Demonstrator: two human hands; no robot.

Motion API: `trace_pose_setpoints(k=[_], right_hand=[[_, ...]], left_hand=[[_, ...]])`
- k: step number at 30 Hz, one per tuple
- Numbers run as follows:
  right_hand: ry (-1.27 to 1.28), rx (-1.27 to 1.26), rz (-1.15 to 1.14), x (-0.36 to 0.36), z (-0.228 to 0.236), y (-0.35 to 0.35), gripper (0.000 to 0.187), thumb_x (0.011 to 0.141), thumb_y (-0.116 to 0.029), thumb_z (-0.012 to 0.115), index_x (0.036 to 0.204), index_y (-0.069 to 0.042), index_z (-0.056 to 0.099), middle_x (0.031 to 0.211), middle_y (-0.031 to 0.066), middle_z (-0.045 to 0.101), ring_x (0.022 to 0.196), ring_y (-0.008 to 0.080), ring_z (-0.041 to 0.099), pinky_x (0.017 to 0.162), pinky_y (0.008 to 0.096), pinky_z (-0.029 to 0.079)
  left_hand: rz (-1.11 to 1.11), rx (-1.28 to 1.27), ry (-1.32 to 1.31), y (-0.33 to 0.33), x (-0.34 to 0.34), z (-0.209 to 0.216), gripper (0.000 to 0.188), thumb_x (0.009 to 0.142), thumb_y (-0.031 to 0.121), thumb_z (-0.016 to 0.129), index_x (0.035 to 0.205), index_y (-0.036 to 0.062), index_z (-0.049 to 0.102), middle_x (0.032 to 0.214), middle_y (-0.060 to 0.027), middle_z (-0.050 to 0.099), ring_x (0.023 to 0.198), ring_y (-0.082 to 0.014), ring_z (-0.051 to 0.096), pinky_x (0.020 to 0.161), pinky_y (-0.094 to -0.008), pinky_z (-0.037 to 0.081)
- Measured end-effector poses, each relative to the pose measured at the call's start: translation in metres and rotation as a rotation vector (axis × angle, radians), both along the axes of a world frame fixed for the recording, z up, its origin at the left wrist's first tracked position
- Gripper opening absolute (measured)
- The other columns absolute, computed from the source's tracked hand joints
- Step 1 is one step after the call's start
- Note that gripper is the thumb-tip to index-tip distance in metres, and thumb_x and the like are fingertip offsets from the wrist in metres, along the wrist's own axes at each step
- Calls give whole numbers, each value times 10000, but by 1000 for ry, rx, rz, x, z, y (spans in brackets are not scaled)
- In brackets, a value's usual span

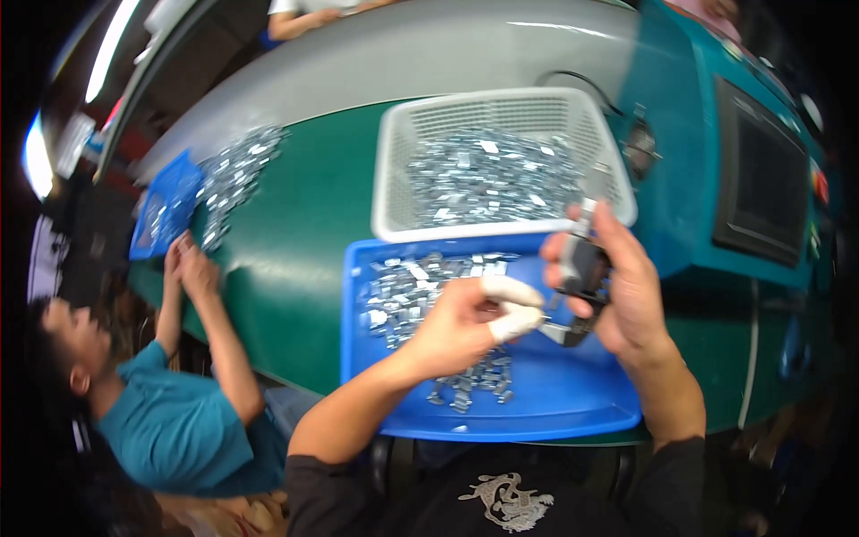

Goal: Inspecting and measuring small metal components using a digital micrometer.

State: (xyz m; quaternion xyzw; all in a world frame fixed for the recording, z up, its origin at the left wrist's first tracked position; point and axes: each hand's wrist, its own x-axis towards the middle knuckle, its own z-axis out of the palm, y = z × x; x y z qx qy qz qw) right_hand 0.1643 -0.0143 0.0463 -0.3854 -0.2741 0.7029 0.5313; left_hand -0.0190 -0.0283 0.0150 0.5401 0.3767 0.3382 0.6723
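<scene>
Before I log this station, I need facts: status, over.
Right hand gripping dark-and-silver tool. Left hand, white-covered fingertips beside it, contact unclear. Blue tray beneath, metal pieces inside. Nothing visibly blocking.

Left of the blue tray [573,398], a hand could pass over the green tabletop [309,233] as far as the co-worker's hands [191,264] and the metal-piece heap [240,179]. Past its far edge the white basket [447,234] rises in the way, with the teal machine [671,152] to the far right. Over its right half, the left hand [467,320], right hand [631,291] and black-and-silver tool [586,267] block the way down.
</scene>
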Motion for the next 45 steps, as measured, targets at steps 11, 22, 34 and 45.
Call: trace_pose_setpoints(k=[11, 22, 34, 45], right_hand=[[82, -24, 7, -1, 0, -2, 433, 985, -422, 324, 1227, -85, 446, 835, 118, 604, 654, 162, 601, 342, 195, 387], [100, 15, 68, 7, 1, 1, 498, 984, -446, 297, 1260, -51, 424, 864, 124, 602, 700, 166, 620, 383, 211, 409], [112, 46, 82, 7, -4, 1, 426, 986, -420, 328, 1161, -53, 457, 858, 133, 613, 683, 164, 631, 378, 215, 409], [107, 51, 73, 6, -3, -1, 369, 980, -418, 358, 1067, -85, 492, 844, 117, 621, 678, 150, 635, 381, 209, 404]], left_hand=[[102, 49, -23, 14, -13, 6, 168, 868, 102, 627, 1003, 2, 629, 880, -69, 650, 786, -140, 625, 685, -285, 532], [63, -89, -108, -2, 2, 7, 192, 862, 41, 609, 1044, -20, 613, 951, -110, 656, 829, -194, 658, 703, -321, 576], [68, -68, -71, -7, 4, 11, 204, 853, 46, 626, 1042, -30, 610, 916, -129, 664, 772, -201, 665, 670, -313, 576], [47, -62, -75, -6, 1, 9, 223, 851, 37, 627, 1065, -22, 605, 932, -114, 662, 795, -185, 659, 698, -303, 563]])
